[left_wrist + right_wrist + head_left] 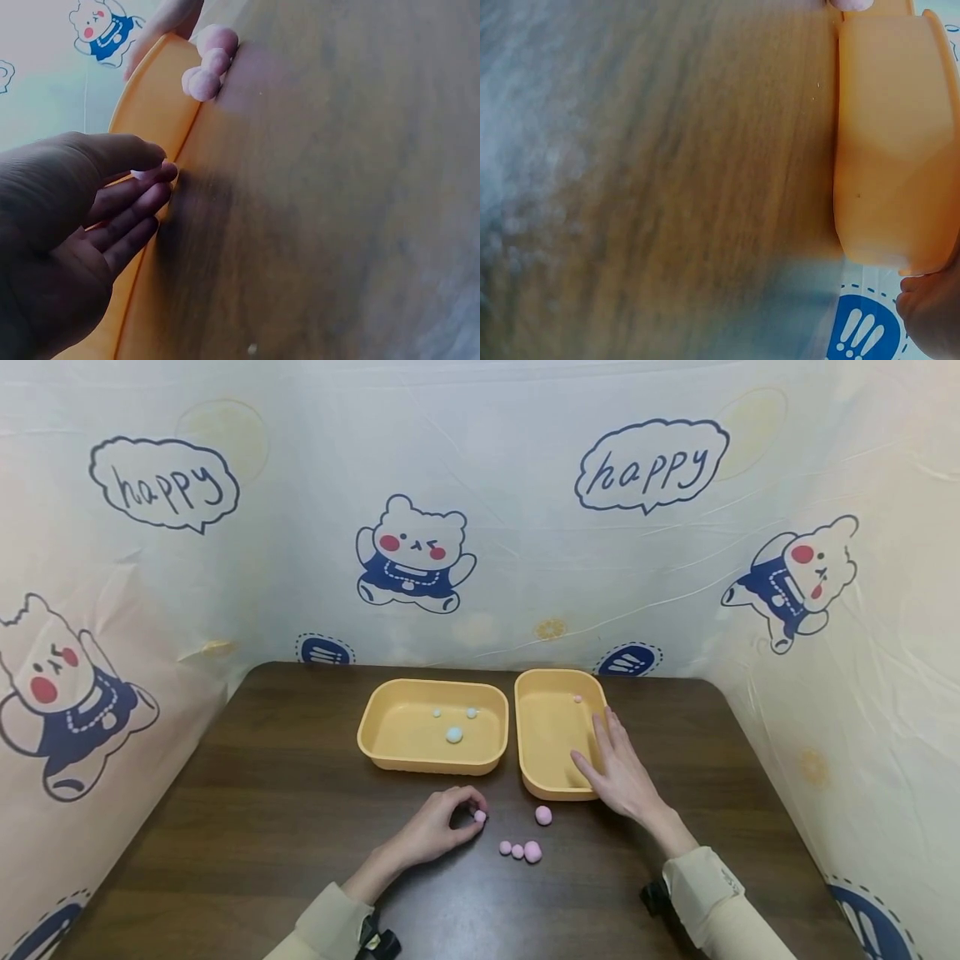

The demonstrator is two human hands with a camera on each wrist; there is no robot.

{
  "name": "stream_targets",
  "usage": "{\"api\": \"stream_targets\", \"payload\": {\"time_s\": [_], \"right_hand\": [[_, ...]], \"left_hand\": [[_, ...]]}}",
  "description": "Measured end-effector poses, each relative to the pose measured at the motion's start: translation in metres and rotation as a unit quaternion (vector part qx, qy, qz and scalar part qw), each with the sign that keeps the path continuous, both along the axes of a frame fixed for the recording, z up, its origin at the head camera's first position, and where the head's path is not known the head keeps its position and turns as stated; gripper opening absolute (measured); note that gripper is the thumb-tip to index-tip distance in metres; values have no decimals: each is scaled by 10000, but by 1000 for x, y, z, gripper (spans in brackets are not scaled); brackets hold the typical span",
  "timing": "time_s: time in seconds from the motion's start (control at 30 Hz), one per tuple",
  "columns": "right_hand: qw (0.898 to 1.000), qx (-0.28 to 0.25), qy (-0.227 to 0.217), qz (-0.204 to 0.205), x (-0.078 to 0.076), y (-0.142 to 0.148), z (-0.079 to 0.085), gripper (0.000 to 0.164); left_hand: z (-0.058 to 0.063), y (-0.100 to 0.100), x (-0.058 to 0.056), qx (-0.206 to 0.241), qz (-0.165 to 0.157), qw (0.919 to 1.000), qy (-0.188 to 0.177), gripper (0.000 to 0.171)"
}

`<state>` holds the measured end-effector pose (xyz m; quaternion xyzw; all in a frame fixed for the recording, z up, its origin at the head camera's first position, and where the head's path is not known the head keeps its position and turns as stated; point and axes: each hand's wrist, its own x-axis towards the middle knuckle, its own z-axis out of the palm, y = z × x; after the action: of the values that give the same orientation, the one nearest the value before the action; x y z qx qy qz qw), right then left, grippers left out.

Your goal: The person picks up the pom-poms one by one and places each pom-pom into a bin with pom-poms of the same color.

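Note:
My left hand [435, 827] pinches a small pink ball [480, 816] between thumb and fingertips, low over the table in front of the left yellow tray [390, 760]. In the left wrist view the same pink ball [146, 173] shows partly behind the thumb. My right hand [626, 772] lies with spread fingers at the right rim of the right yellow tray [540, 752], thumb over its inside. One tiny pink ball [577, 698] sits in that tray. Another pink ball [543, 815] lies before it, and a row of three pink balls [517, 852] is nearer to me.
Several light blue balls, one the largest [453, 735], lie in the left tray. Both trays stand side by side near the back edge of the dark wooden table [262, 827]. A printed curtain [510, 543] hangs behind and along both sides.

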<state>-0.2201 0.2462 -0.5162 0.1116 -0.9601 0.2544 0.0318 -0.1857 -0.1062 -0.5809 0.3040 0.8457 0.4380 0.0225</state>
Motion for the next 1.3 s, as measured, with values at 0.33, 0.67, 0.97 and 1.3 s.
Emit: {"api": "stream_targets", "payload": {"time_s": [0.33,0.67,0.97,1.3], "right_hand": [[10000,-16,42,-23,0,0,1,88],[10000,-15,11,-27,0,0,2,88],[10000,1,2,-27,0,0,3,89],[10000,-28,-45,-6,0,0,2,92]], "left_hand": [[44,6,16,-89,-45,9999,-117,12],[59,12,19,287,40,9992,-274,12],[76,19,20,367,298,9988,-138,15],[87,21,18,522,225,9984,29,16]]}}
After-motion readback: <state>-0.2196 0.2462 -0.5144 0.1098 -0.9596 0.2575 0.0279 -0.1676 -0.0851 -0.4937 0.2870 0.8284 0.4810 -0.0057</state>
